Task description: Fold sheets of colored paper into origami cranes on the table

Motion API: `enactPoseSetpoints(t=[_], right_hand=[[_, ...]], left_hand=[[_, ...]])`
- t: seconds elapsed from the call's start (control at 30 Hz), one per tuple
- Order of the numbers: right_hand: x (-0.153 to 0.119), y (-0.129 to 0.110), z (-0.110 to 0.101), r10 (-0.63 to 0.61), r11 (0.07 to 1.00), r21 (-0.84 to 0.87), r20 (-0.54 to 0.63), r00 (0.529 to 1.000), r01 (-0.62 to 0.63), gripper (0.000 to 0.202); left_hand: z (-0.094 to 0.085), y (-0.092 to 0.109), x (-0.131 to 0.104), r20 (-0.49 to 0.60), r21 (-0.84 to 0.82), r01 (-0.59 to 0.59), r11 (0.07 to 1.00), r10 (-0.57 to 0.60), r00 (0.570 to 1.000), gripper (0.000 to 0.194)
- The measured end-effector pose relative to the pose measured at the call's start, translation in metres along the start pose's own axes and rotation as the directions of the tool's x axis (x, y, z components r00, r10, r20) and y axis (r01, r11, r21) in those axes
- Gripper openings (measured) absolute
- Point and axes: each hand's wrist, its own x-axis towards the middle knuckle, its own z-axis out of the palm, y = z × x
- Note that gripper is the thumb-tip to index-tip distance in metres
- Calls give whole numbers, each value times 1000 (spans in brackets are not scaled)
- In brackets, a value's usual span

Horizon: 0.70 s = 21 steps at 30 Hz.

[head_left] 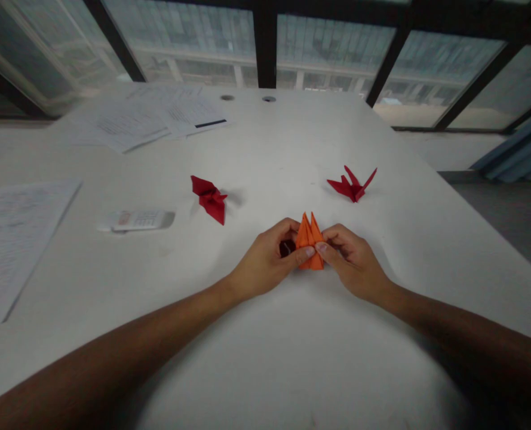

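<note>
Between my two hands is a piece of folded orange origami paper (309, 239), with two narrow points upward and wider flaps at the bottom. My left hand (272, 254) pinches its left side, thumb across the front. My right hand (352, 257) grips the right side, its thumb tip on the paper's front near the other thumb. The fingers behind the paper are partly hidden. Beyond my left hand lies a red origami piece (210, 199) with spread wings. Past my right hand stands a red paper crane (353, 185). A small dark object (287, 248) shows beside my left fingers.
On the white table (265, 358), a white bottle or tube (140, 220) lies to the left. Printed sheets (149, 119) spread at the back left, and another sheet (18, 239) lies at the left edge. Two round holes are near the far edge, before the windows.
</note>
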Motion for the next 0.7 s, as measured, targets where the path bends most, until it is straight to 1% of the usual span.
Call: enactPoseSetpoints(t=[0.1,0.2,0.27,0.37,0.43,0.57,0.7], right_hand=[[2,1,0,-15,1000,-9,-5,1000,15,16],[3,3,0,-14,999,49,-57,998,16,11],[4,4,-1,-30,995,92,-97,995,39,18],[5,6,-4,-86,993,74,-133,987,96,27],[5,7,-6,-115,992,38,-125,985,121,30],[6,7,-9,-136,991,0,-84,987,136,36],[8,4,-12,-168,985,-36,-75,983,166,34]], left_hand=[[-1,-2,0,10,-4,-6,1000,6,1000,27],[-1,-3,-1,26,22,-5,1000,4,1000,25],[-1,-3,-1,38,57,-4,998,2,999,25],[-1,0,-1,67,101,5,995,-12,998,25],[-2,2,-1,85,117,9,993,-20,996,24],[-3,4,0,108,122,15,992,-28,994,21],[-5,3,0,150,71,28,997,-38,988,24]])
